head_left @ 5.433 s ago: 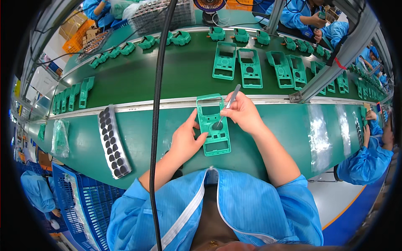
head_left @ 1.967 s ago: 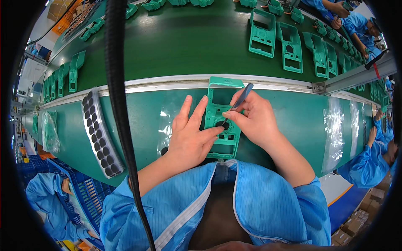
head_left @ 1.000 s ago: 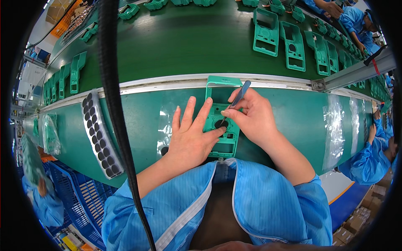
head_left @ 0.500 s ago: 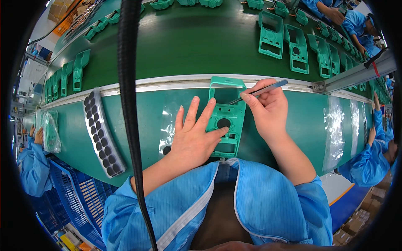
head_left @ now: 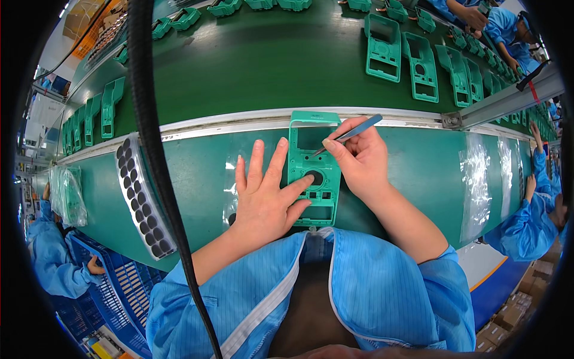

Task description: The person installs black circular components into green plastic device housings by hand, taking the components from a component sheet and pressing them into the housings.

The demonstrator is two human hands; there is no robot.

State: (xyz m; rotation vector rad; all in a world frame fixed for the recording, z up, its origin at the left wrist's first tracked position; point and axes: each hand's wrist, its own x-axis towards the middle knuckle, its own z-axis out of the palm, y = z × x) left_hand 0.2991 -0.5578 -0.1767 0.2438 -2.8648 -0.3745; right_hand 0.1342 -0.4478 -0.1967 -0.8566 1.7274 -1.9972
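Note:
A green plastic housing (head_left: pixel 297 157) with a large window, a round opening and small cut-outs lies on the green bench in front of me. My left hand (head_left: pixel 261 194) is spread out beside it, one fingertip on the black round disc (head_left: pixel 315 178) in the opening. Pinched in my right hand (head_left: pixel 363 157) are metal tweezers (head_left: pixel 357 128). Their tip points down at the housing just below its large window, near two small dark holes. Whether the tip touches the plastic I cannot tell.
A sheet of black round pads (head_left: pixel 143 200) lies to the left, beside a hanging black cable (head_left: pixel 146 119). Clear plastic film (head_left: pixel 476 185) lies right. Beyond a metal rail, more green housings (head_left: pixel 382 51) rest on the dark green belt. Co-workers sit on both sides.
The tweezers and my right hand have moved left, the tip now below the window. A different left fingertip now presses the disc. The view has shifted slightly.

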